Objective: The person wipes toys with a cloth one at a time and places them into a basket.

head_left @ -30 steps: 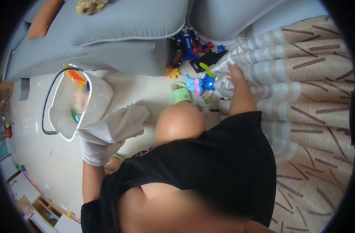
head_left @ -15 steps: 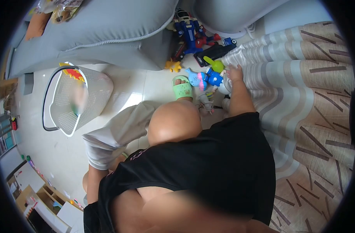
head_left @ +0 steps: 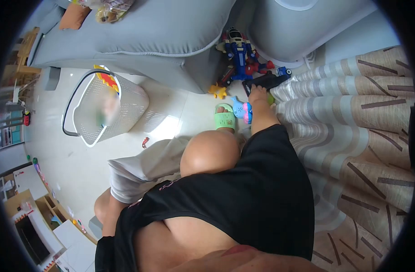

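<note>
My right hand [head_left: 258, 94] reaches down among the toys by the curtain, palm down, with fingers stretched to the near edge of a long black toy [head_left: 275, 80]. Whether it touches that toy is hard to tell. A blue and pink whale-shaped toy [head_left: 241, 110] lies left of my right forearm. Part of a green toy [head_left: 271, 98] shows beside the wrist. A yellow-orange toy [head_left: 218, 91] sits further left. Behind stand a blue robot figure [head_left: 239, 56], a red figure [head_left: 257, 67] and a small blue vehicle [head_left: 284, 71]. My left hand is hidden behind my trouser leg.
A white perforated basket [head_left: 132, 102] with a dark handle stands left, items inside. A small red object [head_left: 145, 143] lies on the tiled floor [head_left: 171, 109]. The grey sofa [head_left: 148, 27] borders the back; a striped curtain [head_left: 352, 118] hangs right. My green slipper [head_left: 224, 120] is close.
My right hand has moved left and forward over the toys, from the curtain's edge to the black toy. My arm now covers the blue figure. The view has shifted, too.
</note>
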The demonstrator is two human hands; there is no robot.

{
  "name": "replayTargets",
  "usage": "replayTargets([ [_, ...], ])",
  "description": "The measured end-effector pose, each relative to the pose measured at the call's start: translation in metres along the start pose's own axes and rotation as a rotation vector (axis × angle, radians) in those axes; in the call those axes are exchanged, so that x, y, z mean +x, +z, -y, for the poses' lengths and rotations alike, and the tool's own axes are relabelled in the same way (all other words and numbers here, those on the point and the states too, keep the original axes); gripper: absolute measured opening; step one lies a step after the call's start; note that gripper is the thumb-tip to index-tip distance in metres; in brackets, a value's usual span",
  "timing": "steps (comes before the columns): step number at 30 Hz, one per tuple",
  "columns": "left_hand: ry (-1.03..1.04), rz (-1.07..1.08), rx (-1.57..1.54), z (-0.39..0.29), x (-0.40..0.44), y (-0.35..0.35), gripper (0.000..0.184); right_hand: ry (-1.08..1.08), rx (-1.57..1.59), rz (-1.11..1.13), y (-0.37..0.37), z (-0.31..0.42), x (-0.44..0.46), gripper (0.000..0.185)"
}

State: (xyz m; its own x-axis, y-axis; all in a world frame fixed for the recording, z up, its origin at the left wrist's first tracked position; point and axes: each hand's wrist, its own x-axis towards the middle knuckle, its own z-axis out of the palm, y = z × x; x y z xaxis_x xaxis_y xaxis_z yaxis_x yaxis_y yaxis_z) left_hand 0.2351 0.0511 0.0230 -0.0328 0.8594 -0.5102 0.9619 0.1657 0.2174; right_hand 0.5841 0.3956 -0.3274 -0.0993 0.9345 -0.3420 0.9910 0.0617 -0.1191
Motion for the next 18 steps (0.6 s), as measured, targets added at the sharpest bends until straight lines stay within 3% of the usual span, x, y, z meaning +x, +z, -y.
replayTargets([
  [2,0.049,-0.156,-0.062,0.005,-0.001,0.011,0.073,-0.042,-0.164,0.029,-0.019,0.002,-0.013,0.036],
  [5,0.043,-0.255,-0.034,0.01,-0.007,0.017,0.079,-0.08,-0.148,-0.07,-0.018,-0.015,-0.013,0.026],
  [6,0.044,-0.261,-0.029,0.012,-0.01,0.015,0.079,-0.081,-0.144,-0.077,-0.022,-0.021,-0.013,0.026],
  [8,0.086,-0.15,0.131,0.008,-0.012,0.004,0.098,-0.045,0.027,-0.261,-0.041,-0.036,-0.019,0.025],
  [9,0.092,-0.161,0.131,0.003,-0.014,-0.001,0.098,-0.026,0.109,-0.354,-0.051,-0.042,-0.024,0.026],
  [10,0.103,-0.286,-0.039,-0.008,-0.017,-0.011,0.082,-0.025,0.105,-0.369,-0.062,-0.046,-0.029,0.026],
  [11,0.116,-0.41,-0.213,-0.012,-0.018,-0.018,0.069,0.055,0.31,-0.478,-0.074,-0.049,-0.034,0.031],
  [12,0.127,-0.429,-0.218,-0.007,-0.021,-0.021,0.069,0.13,0.517,-0.589,-0.087,-0.052,-0.04,0.036],
  [13,0.162,-0.412,-0.107,0.0,-0.025,-0.024,0.07,0.119,0.513,-0.61,-0.098,-0.056,-0.046,0.036],
  [15,0.192,-0.428,-0.001,0.004,-0.034,-0.038,0.071,0.107,0.946,-0.675,-0.113,-0.062,-0.06,0.041],
  [17,0.271,-0.331,-0.452,-0.003,-0.052,-0.066,0.077,0.104,1.437,-0.546,-0.185,-0.017,-0.131,0.035],
  [18,0.267,-0.367,-0.457,0.006,-0.054,-0.061,0.077,0.064,1.437,-0.552,-0.209,0.0,-0.156,0.035],
])
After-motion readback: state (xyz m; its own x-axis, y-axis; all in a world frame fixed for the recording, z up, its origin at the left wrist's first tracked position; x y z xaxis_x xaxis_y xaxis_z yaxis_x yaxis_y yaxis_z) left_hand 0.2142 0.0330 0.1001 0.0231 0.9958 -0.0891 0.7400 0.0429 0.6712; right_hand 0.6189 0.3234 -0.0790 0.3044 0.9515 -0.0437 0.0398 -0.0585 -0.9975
